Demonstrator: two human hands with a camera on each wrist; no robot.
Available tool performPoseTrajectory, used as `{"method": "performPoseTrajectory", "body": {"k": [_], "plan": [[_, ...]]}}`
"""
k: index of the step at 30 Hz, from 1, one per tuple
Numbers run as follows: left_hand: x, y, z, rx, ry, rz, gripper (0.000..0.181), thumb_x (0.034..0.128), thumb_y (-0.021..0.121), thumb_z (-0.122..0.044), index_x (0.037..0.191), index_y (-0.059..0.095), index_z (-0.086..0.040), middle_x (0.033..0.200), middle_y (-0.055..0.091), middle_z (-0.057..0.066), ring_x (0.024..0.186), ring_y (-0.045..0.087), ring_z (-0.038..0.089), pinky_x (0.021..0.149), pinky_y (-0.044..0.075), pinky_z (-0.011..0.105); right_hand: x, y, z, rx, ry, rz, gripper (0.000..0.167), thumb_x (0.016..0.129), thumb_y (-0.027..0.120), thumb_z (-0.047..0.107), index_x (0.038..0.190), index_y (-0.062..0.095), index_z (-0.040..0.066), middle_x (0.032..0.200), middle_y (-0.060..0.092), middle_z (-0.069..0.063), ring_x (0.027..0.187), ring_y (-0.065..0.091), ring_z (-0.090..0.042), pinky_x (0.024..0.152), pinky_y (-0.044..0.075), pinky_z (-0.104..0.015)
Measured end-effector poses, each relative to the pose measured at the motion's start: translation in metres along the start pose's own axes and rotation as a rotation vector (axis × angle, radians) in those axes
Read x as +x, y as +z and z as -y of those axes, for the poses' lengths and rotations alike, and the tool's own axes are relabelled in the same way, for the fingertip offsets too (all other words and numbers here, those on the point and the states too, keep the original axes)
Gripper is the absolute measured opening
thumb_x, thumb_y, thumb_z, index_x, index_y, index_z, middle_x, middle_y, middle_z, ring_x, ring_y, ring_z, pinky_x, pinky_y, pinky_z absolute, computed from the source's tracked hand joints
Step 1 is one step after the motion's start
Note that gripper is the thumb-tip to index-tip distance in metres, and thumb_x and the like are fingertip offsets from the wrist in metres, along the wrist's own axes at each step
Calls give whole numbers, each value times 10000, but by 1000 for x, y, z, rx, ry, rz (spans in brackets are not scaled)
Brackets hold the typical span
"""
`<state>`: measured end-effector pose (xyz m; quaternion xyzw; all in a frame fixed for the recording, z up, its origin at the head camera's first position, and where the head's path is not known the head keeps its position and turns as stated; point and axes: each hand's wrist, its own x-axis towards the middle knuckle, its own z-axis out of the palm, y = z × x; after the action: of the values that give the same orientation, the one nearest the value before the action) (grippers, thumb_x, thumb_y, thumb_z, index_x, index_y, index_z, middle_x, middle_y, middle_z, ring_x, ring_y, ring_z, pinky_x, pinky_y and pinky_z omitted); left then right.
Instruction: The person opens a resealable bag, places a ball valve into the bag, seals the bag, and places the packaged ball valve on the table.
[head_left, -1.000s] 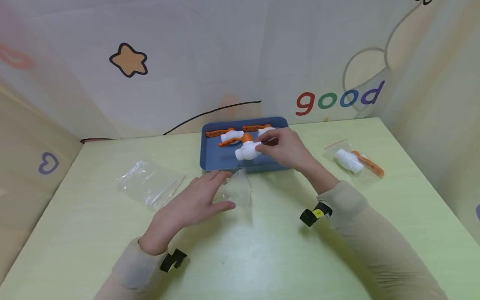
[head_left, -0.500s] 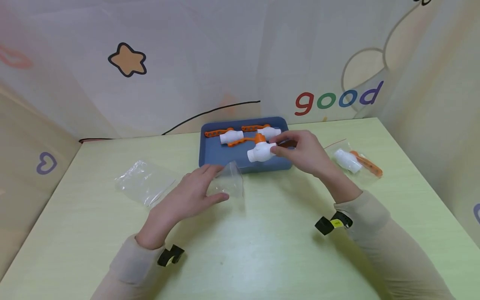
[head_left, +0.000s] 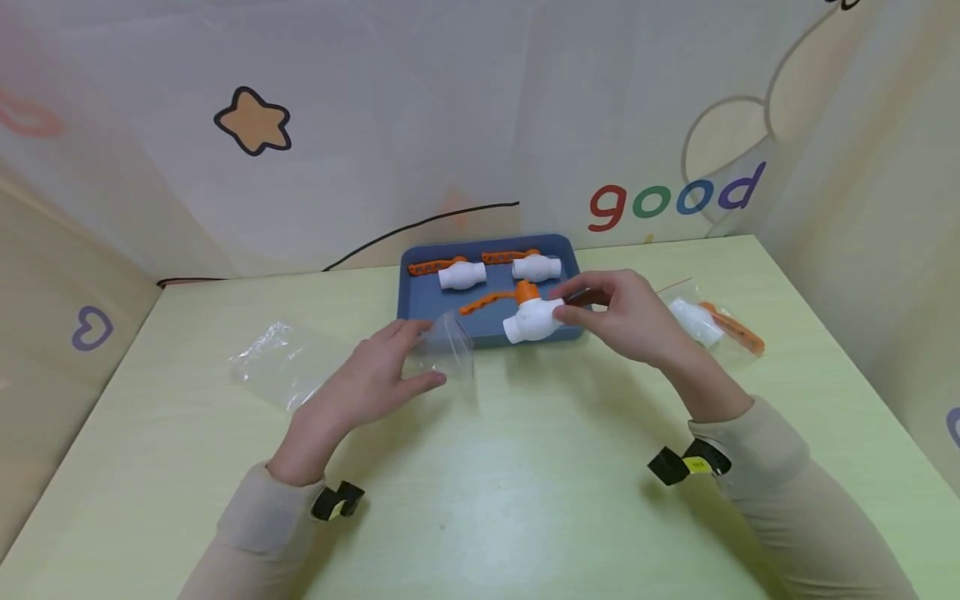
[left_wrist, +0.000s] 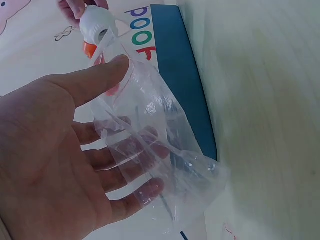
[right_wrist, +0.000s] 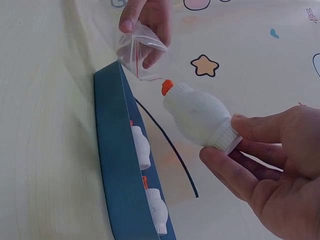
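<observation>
My right hand (head_left: 633, 321) pinches one end of a white plastic ball valve (head_left: 536, 321) with an orange lever. The valve is held above the front edge of the blue tray (head_left: 427, 312), its lever and free end pointing left. To its left, my left hand (head_left: 363, 379) holds a small clear zip bag (head_left: 450, 346) between thumb and fingers. In the left wrist view the thumb lies at the bag's mouth, with the fingers spread along the film. The right wrist view shows the valve (right_wrist: 200, 115) apart from the bag (right_wrist: 135, 55), whose mouth gapes toward it.
Two more ball valves, a left one (head_left: 462, 275) and a right one (head_left: 537, 267), lie in the tray. Flat clear bags (head_left: 277, 362) rest on the table at left. A bagged valve (head_left: 708, 321) lies at right. A printed curtain (head_left: 420, 125) hangs behind the table.
My right hand has brought the valve right and toward me, out from over the tray's middle. My left hand with the bag has shifted slightly left and away from me.
</observation>
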<state>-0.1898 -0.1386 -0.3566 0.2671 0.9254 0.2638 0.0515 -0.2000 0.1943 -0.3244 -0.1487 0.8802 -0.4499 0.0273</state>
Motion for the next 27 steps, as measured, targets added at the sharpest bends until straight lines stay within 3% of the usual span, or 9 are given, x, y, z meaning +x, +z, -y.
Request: {"method": "performPoseTrajectory", "body": {"k": [8,15,27], "plan": [[1,0,-1,24,7,-18,691,945,771,-303,1465,460,28,1434,537,194,1239,572,365,1027,463,525,-4,3,3,40,5,57,210,960,749,139,1161,752,79,1118,710,-72,988,663,-245,790,536,-370],[1,2,-7,49,2,-3,700,949,763,-340,1480,455,-5,1453,525,164,1291,540,358,1082,375,609,-3,9,3,60,-6,76,207,954,754,121,1156,758,75,1127,713,-71,980,673,-241,796,552,-370],[1,6,-16,62,63,-1,672,938,777,-349,1456,489,-33,1369,569,140,1174,596,310,1016,444,557,-2,17,5,128,-35,103,214,964,742,115,1163,751,39,1146,716,-96,1010,675,-253,820,563,-356]]}}
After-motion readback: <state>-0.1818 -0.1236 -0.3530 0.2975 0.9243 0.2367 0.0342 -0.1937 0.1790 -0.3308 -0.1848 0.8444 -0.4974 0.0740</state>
